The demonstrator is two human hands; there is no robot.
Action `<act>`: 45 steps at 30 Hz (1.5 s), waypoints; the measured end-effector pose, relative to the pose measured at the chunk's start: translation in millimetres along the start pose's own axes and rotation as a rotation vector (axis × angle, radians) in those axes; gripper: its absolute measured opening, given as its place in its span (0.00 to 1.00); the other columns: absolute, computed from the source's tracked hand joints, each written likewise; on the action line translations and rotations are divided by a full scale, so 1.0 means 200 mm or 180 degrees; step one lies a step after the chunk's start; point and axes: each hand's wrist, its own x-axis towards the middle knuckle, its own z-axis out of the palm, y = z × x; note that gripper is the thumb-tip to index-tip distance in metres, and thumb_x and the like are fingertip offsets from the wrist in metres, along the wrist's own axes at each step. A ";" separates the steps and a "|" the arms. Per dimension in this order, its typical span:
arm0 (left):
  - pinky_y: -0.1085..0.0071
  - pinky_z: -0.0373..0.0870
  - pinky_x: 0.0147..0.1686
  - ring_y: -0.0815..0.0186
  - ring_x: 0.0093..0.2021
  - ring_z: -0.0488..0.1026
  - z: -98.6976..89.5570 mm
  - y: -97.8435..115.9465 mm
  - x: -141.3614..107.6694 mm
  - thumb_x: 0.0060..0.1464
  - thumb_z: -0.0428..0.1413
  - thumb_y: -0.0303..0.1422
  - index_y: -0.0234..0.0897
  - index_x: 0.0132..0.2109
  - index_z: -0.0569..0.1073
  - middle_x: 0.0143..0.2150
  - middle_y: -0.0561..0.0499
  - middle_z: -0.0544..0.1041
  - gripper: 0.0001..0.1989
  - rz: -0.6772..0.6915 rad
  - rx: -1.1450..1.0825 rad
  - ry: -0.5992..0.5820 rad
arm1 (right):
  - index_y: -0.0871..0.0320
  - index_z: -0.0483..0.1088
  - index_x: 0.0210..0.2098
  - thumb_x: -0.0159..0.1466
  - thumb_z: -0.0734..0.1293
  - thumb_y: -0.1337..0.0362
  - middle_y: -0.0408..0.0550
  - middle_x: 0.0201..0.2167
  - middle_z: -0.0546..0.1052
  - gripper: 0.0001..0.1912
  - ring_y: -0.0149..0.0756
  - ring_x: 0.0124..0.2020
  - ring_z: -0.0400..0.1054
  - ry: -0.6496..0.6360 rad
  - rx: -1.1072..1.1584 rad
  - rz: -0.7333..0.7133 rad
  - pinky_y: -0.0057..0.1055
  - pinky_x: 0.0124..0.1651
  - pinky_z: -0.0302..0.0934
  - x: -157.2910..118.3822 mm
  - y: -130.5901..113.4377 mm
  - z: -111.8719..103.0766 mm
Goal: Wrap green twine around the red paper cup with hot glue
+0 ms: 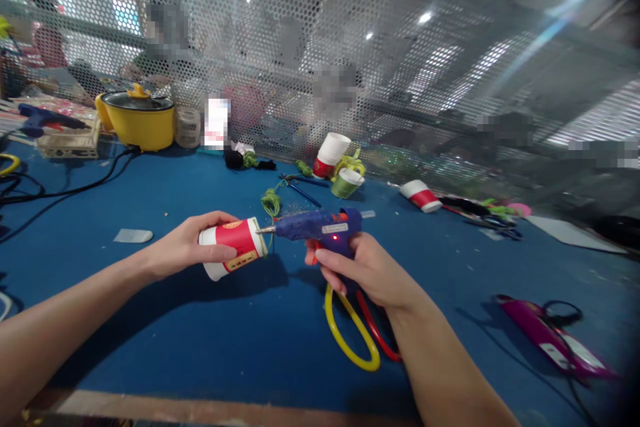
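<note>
My left hand (pixel 195 243) is wrapped round a red and white paper cup (pixel 243 240), tipped on its side above the blue table, with its rim to the right. Green yarn (pixel 271 203) runs by the rim and ends in a small bundle behind it. In my right hand (pixel 350 263) is a blue glue gun (pixel 313 223), a finger at its orange trigger and a red light lit on its side. The metal nozzle points left and meets or nearly meets the cup's rim. Below the gun hang yellow and red loops (pixel 373 353), partly behind my right wrist.
Behind stand a yellow pot (pixel 143 121), a jar (pixel 188 128), stacked cups (pixel 331 155) and a green-wrapped cup (pixel 347 183). Blue pens (pixel 305 195) lie mid-table. Another cup (pixel 421 195) lies at right, a purple packet (pixel 555 340) nearer. People are beyond the mesh screen (pixel 280 33).
</note>
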 end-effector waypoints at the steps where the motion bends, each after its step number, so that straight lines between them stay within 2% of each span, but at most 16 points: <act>1: 0.73 0.66 0.28 0.66 0.30 0.70 0.00 0.00 0.00 0.39 0.60 0.40 0.34 0.46 0.67 0.36 0.49 0.74 0.26 0.0008 -0.0016 0.0010 | 0.63 0.69 0.29 0.58 0.65 0.57 0.39 0.12 0.66 0.13 0.23 0.13 0.57 -0.0006 0.0000 -0.0002 0.23 0.18 0.52 0.00 0.00 0.00; 6: 0.70 0.66 0.30 0.63 0.33 0.71 -0.02 -0.02 0.01 0.41 0.59 0.40 0.34 0.48 0.66 0.38 0.47 0.74 0.26 0.0029 -0.0103 0.0000 | 0.62 0.69 0.29 0.58 0.66 0.58 0.38 0.12 0.65 0.12 0.23 0.13 0.56 0.0010 0.0118 -0.0055 0.23 0.17 0.52 -0.01 0.00 -0.01; 10: 0.71 0.65 0.31 0.63 0.35 0.70 -0.03 -0.04 0.02 0.44 0.58 0.42 0.34 0.46 0.68 0.38 0.47 0.74 0.23 0.0081 -0.0135 0.0051 | 0.61 0.68 0.34 0.57 0.67 0.58 0.40 0.16 0.69 0.12 0.22 0.12 0.54 0.0207 0.0679 -0.0181 0.22 0.15 0.48 0.00 0.00 0.00; 12: 0.72 0.64 0.32 0.63 0.34 0.70 -0.03 -0.05 0.02 0.45 0.58 0.42 0.35 0.45 0.68 0.37 0.48 0.74 0.22 0.0091 -0.0216 0.0030 | 0.61 0.68 0.32 0.55 0.68 0.57 0.39 0.15 0.67 0.12 0.21 0.11 0.53 0.0373 0.0917 -0.0148 0.22 0.14 0.47 0.01 0.00 -0.02; 14: 0.71 0.64 0.32 0.63 0.35 0.71 -0.02 -0.07 0.03 0.46 0.57 0.43 0.35 0.46 0.68 0.37 0.49 0.74 0.22 0.0099 -0.0325 -0.0014 | 0.61 0.67 0.27 0.52 0.70 0.56 0.37 0.13 0.65 0.14 0.22 0.12 0.56 0.0772 0.1032 -0.0080 0.21 0.15 0.50 0.04 0.01 -0.05; 16: 0.71 0.65 0.33 0.63 0.35 0.71 -0.01 -0.08 0.03 0.46 0.57 0.43 0.35 0.46 0.68 0.39 0.48 0.74 0.23 0.0086 -0.0420 -0.0036 | 0.60 0.66 0.25 0.49 0.71 0.54 0.39 0.17 0.68 0.16 0.24 0.17 0.61 0.1470 0.0946 -0.0032 0.21 0.19 0.56 0.07 0.04 -0.11; 19: 0.71 0.65 0.34 0.63 0.37 0.70 0.00 -0.08 0.02 0.46 0.58 0.42 0.36 0.47 0.67 0.40 0.48 0.73 0.22 0.0029 -0.0521 -0.0123 | 0.60 0.67 0.26 0.52 0.68 0.51 0.42 0.22 0.70 0.17 0.25 0.21 0.64 0.2398 0.0196 0.0302 0.21 0.23 0.60 0.12 0.14 -0.22; 22: 0.71 0.65 0.36 0.63 0.38 0.70 0.02 -0.08 0.01 0.45 0.59 0.41 0.37 0.47 0.67 0.41 0.49 0.73 0.22 0.0020 -0.0540 -0.0118 | 0.60 0.65 0.22 0.57 0.65 0.55 0.42 0.17 0.67 0.16 0.24 0.16 0.59 0.2594 -0.0228 0.0711 0.22 0.19 0.57 0.16 0.26 -0.31; 28: 0.67 0.65 0.43 0.59 0.45 0.70 0.04 -0.06 0.00 0.42 0.61 0.37 0.38 0.51 0.63 0.48 0.45 0.72 0.28 0.0100 -0.0659 -0.0204 | 0.58 0.60 0.12 0.57 0.65 0.60 0.43 0.10 0.64 0.20 0.31 0.14 0.61 0.2475 -0.1084 0.1298 0.28 0.21 0.56 0.21 0.41 -0.38; 31: 0.66 0.66 0.43 0.58 0.45 0.70 0.04 -0.06 0.01 0.42 0.61 0.37 0.37 0.52 0.63 0.47 0.44 0.73 0.29 0.0073 -0.0703 -0.0271 | 0.58 0.61 0.11 0.53 0.67 0.65 0.48 0.13 0.67 0.17 0.40 0.25 0.68 0.2507 -0.1548 0.1297 0.32 0.28 0.58 0.21 0.39 -0.39; 33: 0.66 0.65 0.43 0.58 0.44 0.71 0.05 -0.06 0.01 0.42 0.61 0.37 0.36 0.50 0.64 0.46 0.44 0.73 0.28 0.0065 -0.0736 -0.0301 | 0.60 0.65 0.17 0.52 0.67 0.67 0.52 0.22 0.72 0.10 0.43 0.33 0.68 0.2510 -0.1751 0.1101 0.33 0.34 0.58 0.21 0.33 -0.35; 35: 0.66 0.65 0.42 0.58 0.43 0.71 0.06 -0.06 0.02 0.40 0.62 0.37 0.35 0.49 0.65 0.44 0.45 0.74 0.28 0.0064 -0.0823 -0.0307 | 0.60 0.69 0.25 0.54 0.66 0.66 0.53 0.32 0.74 0.04 0.40 0.37 0.68 0.2341 -0.1832 0.0768 0.32 0.37 0.58 0.20 0.23 -0.28; 37: 0.65 0.65 0.42 0.59 0.42 0.71 0.07 -0.06 0.02 0.40 0.62 0.37 0.35 0.49 0.65 0.43 0.45 0.74 0.28 0.0058 -0.0913 -0.0308 | 0.58 0.71 0.31 0.56 0.65 0.60 0.47 0.32 0.74 0.08 0.34 0.34 0.67 0.1921 -0.1777 0.0422 0.28 0.36 0.59 0.18 0.12 -0.16; 40: 0.64 0.64 0.43 0.58 0.43 0.71 0.09 -0.05 0.03 0.40 0.62 0.36 0.35 0.48 0.65 0.44 0.44 0.74 0.27 0.0106 -0.1037 -0.0253 | 0.59 0.70 0.35 0.57 0.65 0.54 0.41 0.23 0.70 0.14 0.28 0.23 0.62 0.0526 -0.1261 -0.0100 0.25 0.27 0.56 0.15 -0.03 0.03; 41: 0.64 0.64 0.44 0.58 0.43 0.71 0.09 -0.04 0.04 0.40 0.62 0.35 0.35 0.48 0.64 0.44 0.44 0.73 0.27 0.0131 -0.1059 -0.0223 | 0.59 0.68 0.38 0.55 0.67 0.54 0.40 0.21 0.69 0.16 0.27 0.21 0.61 0.0304 -0.1124 -0.0128 0.25 0.25 0.55 0.15 -0.06 0.08; 45: 0.62 0.64 0.47 0.59 0.44 0.71 0.10 -0.01 0.07 0.37 0.65 0.32 0.37 0.52 0.59 0.46 0.44 0.72 0.34 0.0108 -0.0995 -0.0209 | 0.59 0.64 0.36 0.52 0.69 0.56 0.37 0.18 0.65 0.17 0.26 0.19 0.58 0.0378 -0.0983 -0.0106 0.24 0.21 0.52 0.16 -0.08 0.19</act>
